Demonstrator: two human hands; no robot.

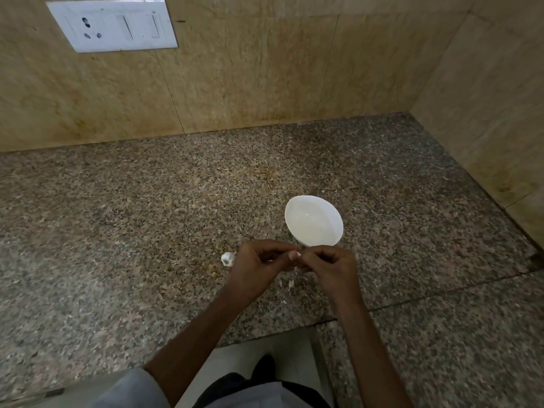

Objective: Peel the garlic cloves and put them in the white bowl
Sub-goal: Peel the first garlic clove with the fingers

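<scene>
A white bowl [313, 220] stands on the speckled granite counter [147, 231] and looks empty. Just in front of it my left hand [259, 265] and my right hand [329, 266] meet above the counter. Both have curled fingers and pinch a small garlic clove [295, 255] between their fingertips; most of the clove is hidden. The rest of the garlic bulb [228, 259] lies on the counter right beside my left hand. Bits of white peel [290, 284] lie under my hands.
Beige stone walls close the counter at the back and on the right. A white switch and socket plate [112, 25] is mounted on the back wall at upper left. The counter's front edge runs near my body, with floor below.
</scene>
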